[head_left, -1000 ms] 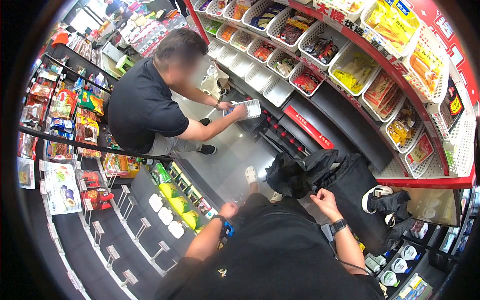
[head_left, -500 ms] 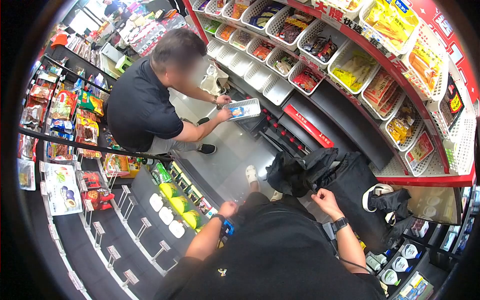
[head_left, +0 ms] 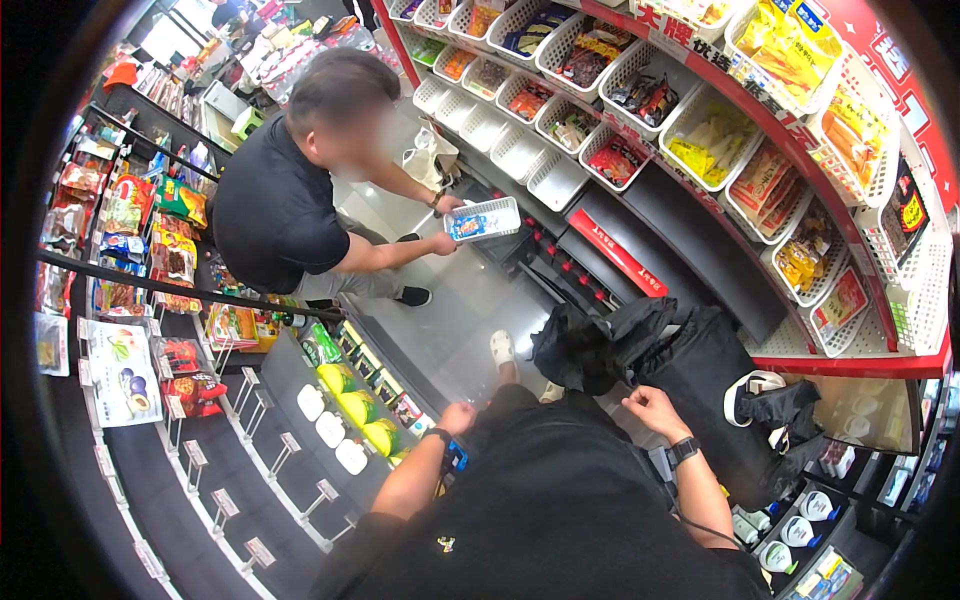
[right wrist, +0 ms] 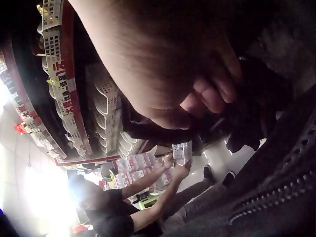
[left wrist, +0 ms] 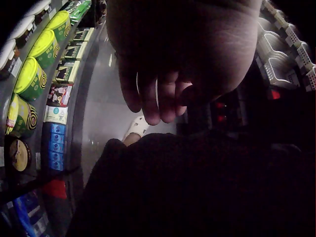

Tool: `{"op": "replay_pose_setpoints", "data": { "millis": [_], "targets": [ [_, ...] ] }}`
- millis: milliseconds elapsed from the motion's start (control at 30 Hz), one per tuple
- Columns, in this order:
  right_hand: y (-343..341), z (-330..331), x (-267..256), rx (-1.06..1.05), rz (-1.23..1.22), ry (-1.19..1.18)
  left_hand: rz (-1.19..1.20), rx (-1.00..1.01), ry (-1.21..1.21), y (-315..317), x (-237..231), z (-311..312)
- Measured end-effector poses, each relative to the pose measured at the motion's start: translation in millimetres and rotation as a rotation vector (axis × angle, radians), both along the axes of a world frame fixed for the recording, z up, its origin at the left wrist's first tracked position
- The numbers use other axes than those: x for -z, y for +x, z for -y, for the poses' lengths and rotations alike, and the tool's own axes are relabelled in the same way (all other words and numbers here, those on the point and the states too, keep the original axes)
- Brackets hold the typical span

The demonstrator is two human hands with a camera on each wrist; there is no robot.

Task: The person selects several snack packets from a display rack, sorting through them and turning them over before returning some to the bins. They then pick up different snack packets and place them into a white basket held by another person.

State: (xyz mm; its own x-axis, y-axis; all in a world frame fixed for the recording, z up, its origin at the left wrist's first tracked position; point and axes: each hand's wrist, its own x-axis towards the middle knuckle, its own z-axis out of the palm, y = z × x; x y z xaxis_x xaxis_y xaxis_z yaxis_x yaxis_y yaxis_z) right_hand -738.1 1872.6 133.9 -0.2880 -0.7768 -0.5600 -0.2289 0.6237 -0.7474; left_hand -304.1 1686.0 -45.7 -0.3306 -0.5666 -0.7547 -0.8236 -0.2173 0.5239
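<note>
My left hand (head_left: 458, 418) hangs beside my thigh with loosely bent fingers and nothing in it; the left wrist view shows this hand (left wrist: 173, 64) over the floor. My right hand (head_left: 652, 408) is near the black bag (head_left: 690, 390), its fingers loosely curled and empty, as the right wrist view also shows of this hand (right wrist: 173, 69). Across the aisle a person in a dark shirt (head_left: 275, 205) holds a white basket (head_left: 497, 222) by its near end in both hands. A blue and white item (head_left: 470, 226) lies in that basket.
Curved shelves with white baskets (head_left: 553, 182) of packaged snacks rise ahead and to the right. On the left stand shelves with hanging packets (head_left: 130, 205) and yellow-green tubs (head_left: 357, 409). Grey floor (head_left: 450, 325) runs between them. Bottles (head_left: 798, 530) stand at the lower right.
The other person's hands have drawn back from inside the basket to its edge, and their head and body have shifted slightly. My hands have stayed almost where they were.
</note>
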Motion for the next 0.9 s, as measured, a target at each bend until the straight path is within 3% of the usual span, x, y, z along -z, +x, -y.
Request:
{"op": "replay_pose_setpoints", "data": {
  "millis": [300, 400, 533, 567, 667, 733, 833, 900],
  "targets": [
    [3.7, 0.7, 1.4, 0.023, -0.05, -0.021, -0.023, -0.062, 0.044, 0.4, 1.1, -0.6],
    [2.8, 1.0, -4.0, -0.037, -0.01, 0.024, -0.012, 0.011, -0.012, 0.1, -2.1, 0.0],
    [1.0, -3.1, -5.7, -0.16, 0.265, 0.022, -0.01, 0.048, -0.006, 4.5, -1.1, -2.3],
    [2.6, -3.3, -3.9, -0.19, 0.245, -0.008, -0.014, -0.035, 0.024, -1.1, -15.5, -3.9],
    [3.9, 2.0, -6.5, -0.289, 0.229, 0.1, 0.056, 0.12, -0.001, 4.5, -7.0, -0.7],
    [6.7, 12.1, -7.3, -0.353, 0.285, 0.062, 0.009, 0.022, 0.013, 2.7, -17.1, 0.1],
    [22.7, 19.7, -14.3, -0.413, 0.468, 0.059, -0.035, -0.057, -0.032, 18.2, 13.0, -0.8],
    [29.4, 32.0, -14.4, -0.506, 0.532, 0.088, -0.117, -0.192, 0.045, 17.3, -11.7, -1.7]
  ]
}}
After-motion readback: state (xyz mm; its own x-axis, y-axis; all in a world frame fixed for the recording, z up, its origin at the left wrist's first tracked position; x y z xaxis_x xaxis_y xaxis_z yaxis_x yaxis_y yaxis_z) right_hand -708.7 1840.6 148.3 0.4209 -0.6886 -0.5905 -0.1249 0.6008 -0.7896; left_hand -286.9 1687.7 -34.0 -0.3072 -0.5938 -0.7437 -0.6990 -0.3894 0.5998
